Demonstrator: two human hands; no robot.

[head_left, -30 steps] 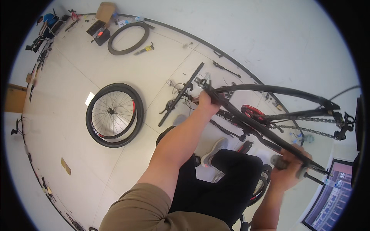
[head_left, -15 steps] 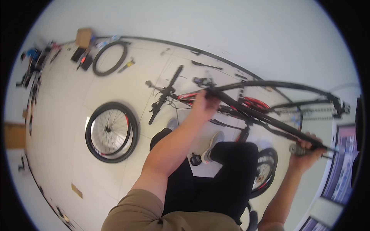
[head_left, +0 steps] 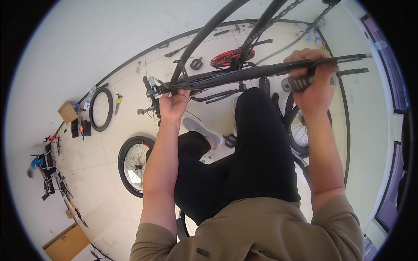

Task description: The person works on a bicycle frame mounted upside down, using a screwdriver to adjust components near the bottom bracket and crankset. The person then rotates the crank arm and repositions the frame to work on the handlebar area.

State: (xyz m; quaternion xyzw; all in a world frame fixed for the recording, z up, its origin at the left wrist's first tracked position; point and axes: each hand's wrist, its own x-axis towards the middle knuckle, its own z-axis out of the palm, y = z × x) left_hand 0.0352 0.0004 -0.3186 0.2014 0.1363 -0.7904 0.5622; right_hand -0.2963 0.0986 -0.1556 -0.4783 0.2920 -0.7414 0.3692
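Note:
Black tubes of a bicycle frame [head_left: 244, 75] stretch across in front of me, off the floor. My left hand [head_left: 174, 103] is closed, palm up, round the frame's left end, beside metal fittings [head_left: 153, 87]. At the right end, my right hand [head_left: 313, 80] wraps round the tube and also holds a grey-and-black slotted tool [head_left: 296, 84] against its underside; its exact kind is unclear. A red chainring [head_left: 220, 58] sits beyond the tube, with a pedal [head_left: 197, 64] beside it. The chain [head_left: 278, 54] hangs slack toward the upper right.
A wheel [head_left: 135, 165] lies on the floor at left, and another [head_left: 300, 126] is right of my legs. Farther left are a loose tyre [head_left: 92, 111], a yellow tool [head_left: 118, 104] and a cardboard box [head_left: 68, 112]. A person in blue [head_left: 37, 163] is at the far left.
The frame has swung round, its long tube now lying nearly level across my view and closer to me. My left hand has moved left and turned palm up; my right has moved up and left.

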